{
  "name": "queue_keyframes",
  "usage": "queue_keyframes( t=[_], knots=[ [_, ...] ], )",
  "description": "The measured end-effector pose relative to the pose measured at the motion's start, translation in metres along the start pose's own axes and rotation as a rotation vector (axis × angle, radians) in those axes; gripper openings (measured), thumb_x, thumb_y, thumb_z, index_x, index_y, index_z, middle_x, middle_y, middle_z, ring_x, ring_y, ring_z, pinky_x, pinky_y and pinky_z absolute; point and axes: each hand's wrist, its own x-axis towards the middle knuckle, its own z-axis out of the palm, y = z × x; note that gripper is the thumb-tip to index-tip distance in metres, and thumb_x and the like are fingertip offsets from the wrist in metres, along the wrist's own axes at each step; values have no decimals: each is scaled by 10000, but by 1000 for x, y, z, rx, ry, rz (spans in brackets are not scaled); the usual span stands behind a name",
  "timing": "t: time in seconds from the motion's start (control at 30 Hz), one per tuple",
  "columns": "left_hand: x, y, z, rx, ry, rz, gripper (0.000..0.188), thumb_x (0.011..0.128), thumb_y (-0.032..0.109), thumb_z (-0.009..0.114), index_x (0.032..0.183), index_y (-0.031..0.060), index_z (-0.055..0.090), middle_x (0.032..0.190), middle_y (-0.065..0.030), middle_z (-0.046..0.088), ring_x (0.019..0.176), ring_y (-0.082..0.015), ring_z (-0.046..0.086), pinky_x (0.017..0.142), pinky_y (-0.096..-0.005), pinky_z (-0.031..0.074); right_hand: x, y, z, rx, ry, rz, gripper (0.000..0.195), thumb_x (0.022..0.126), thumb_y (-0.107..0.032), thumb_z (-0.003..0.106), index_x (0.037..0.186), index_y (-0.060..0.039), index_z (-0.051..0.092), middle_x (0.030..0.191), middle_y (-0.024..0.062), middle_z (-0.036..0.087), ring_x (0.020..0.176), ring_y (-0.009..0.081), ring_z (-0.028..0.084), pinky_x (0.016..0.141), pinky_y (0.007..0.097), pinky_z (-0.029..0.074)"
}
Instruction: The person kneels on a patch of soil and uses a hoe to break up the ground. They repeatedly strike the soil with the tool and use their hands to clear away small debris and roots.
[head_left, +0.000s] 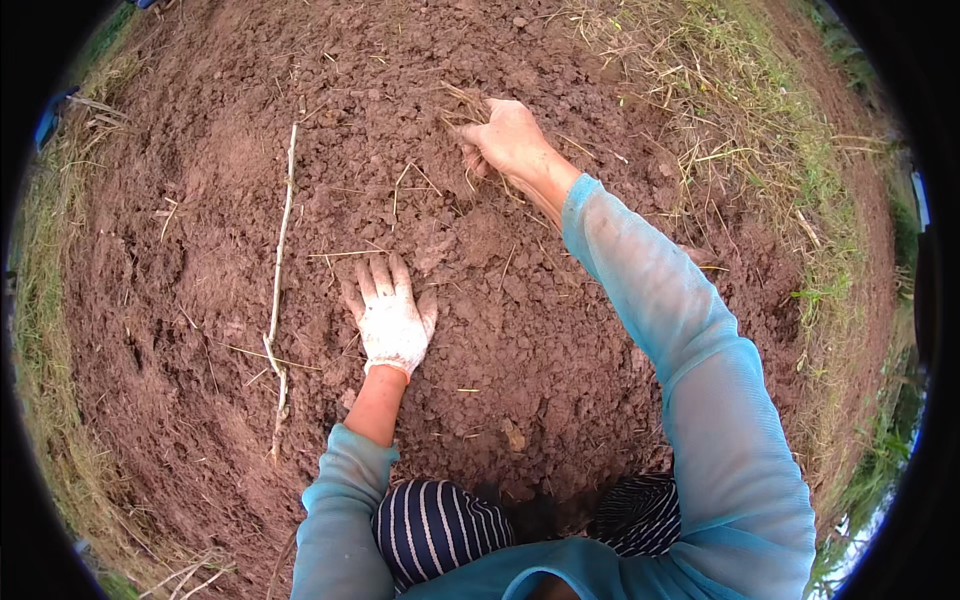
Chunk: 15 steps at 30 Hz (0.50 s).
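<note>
My left hand (391, 319), in a soiled white knitted glove, lies flat on the reddish-brown soil (525, 352) with its fingers spread. Farther forward and to the right, my bare right hand (510, 142) grips a small bunch of dry grass or roots (466, 105) close to the ground. Its curled fingertips are partly hidden. A long pale stick (282, 240) lies on the soil to the left of my gloved hand. Thin straw pieces (345, 254) are scattered just beyond the gloved fingertips.
Grass and dry straw (757, 142) border the soil on the right, and another grassy strip (45, 330) runs along the left. My knees in striped cloth (442, 525) are at the bottom edge. Dry twigs (195, 574) lie at the lower left.
</note>
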Motion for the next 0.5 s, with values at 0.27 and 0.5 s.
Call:
queue_keyframes(
  t=[0.27,0.5],
  knots=[
    [4,-2,2,-21,25,-4,687,738,360,564,1281,5,340,1285,-214,348,1235,-396,270,1028,-546,146,24,-3,2,-174,-21,-79,206,775,-15,576,946,71,498,644,89,569,460,147,549,393,263,451],
    [5,-5,-1,-48,38,-10,683,748,363,564,1280,-1,338,1288,-219,347,1235,-397,271,1033,-543,144,15,-18,2,-157,53,74,209,800,-48,597,985,32,540,631,73,538,488,139,544,388,267,437]
  ],
)
